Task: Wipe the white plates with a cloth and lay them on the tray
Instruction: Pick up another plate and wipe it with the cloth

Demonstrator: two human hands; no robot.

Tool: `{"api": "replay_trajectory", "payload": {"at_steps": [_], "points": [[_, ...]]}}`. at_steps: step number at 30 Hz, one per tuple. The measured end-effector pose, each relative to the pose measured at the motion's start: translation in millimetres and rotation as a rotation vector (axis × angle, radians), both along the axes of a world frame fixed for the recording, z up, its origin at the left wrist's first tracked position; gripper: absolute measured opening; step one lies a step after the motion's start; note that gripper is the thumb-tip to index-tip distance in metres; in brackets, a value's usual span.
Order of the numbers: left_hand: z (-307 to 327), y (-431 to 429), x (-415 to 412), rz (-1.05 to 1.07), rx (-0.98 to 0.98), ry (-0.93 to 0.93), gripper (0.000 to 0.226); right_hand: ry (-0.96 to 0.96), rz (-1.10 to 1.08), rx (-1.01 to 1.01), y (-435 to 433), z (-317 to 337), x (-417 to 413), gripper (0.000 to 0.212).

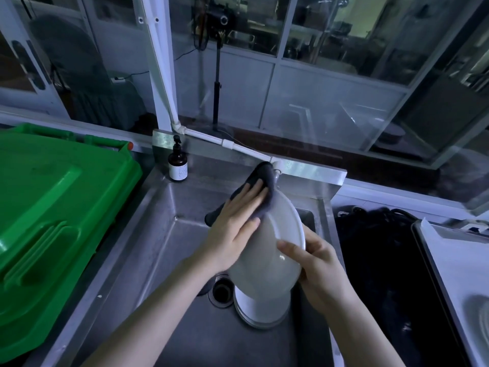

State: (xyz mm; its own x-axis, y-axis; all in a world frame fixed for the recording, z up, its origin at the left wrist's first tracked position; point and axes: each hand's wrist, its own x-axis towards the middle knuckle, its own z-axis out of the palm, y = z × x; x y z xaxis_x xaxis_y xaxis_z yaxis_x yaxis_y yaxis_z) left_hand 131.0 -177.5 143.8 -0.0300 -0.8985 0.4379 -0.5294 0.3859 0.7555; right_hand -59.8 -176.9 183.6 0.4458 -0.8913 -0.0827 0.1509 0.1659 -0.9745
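- The plate (pixel 267 250) is held tilted on edge above the middle of the sink (pixel 164 247), its hollow face turned towards the left hand (pixel 232 223)
- That left hand lies flat with straight fingers, pressing the dark cloth (pixel 260 181) against the plate's upper part, on the side towards the back of the sink; it presses the cloth rather than pinching it
- The right hand (pixel 317 266) clamps the lower rim on the sink's right side, thumb across the face and fingers curled behind
- To wipe well, I judge the flat palm should sweep the cloth from the far rim down across the whole face, with the right hand as a firm counter-support so the plate does not swing
- The spot under the right thumb will likely stay unwiped unless the plate is turned in the grip
- A wet rim could slip; working low over the sink limits any fall, though the stack of plates (pixel 262 311) sits right below, beside the drain (pixel 221 291)
- The back probably needs wiping before the plate goes to the tray (pixel 455 263), right of the sink
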Motion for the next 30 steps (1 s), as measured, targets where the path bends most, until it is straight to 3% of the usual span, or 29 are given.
{"api": "replay_trajectory", "payload": {"at_steps": [4, 8, 11, 16, 20, 23, 27, 30], "points": [[-15.2, 0.6, 11.6, 0.095, 0.120, 0.275, 0.059, -0.114, -0.085, 0.086, -4.2, 8.5, -11.3, 0.037], [-32.8, 23.2, -1.8, 0.118, 0.170, 0.362, 0.057, -0.263, -0.215, 0.147, -13.6, 16.2, -16.5, 0.029], [-35.6, 38.3, -30.4, 0.145, 0.066, 0.265, 0.054, -0.361, -0.345, 0.205, -21.5, 15.7, -6.5, 0.028], [-31.0, 48.7, -73.4, 0.098, -0.109, -0.088, 0.060, -0.436, -0.418, 0.291, -24.1, 7.2, 16.0, 0.026], [-28.5, 41.1, -59.7, 0.156, -0.037, 0.047, 0.051, -0.391, -0.415, 0.263, -25.7, 11.0, 10.1, 0.028], [-26.8, 39.0, -46.5, 0.195, 0.020, 0.131, 0.055, -0.407, -0.428, 0.239, -29.8, 17.5, 3.2, 0.029], [-21.6, 42.6, -61.1, 0.111, -0.150, -0.190, 0.054, -0.381, -0.477, 0.287, -27.5, 15.5, 9.6, 0.025], [-15.3, 41.7, -71.8, 0.071, -0.164, -0.344, 0.065, -0.325, -0.461, 0.382, -19.3, 6.0, 17.8, 0.031]]}}
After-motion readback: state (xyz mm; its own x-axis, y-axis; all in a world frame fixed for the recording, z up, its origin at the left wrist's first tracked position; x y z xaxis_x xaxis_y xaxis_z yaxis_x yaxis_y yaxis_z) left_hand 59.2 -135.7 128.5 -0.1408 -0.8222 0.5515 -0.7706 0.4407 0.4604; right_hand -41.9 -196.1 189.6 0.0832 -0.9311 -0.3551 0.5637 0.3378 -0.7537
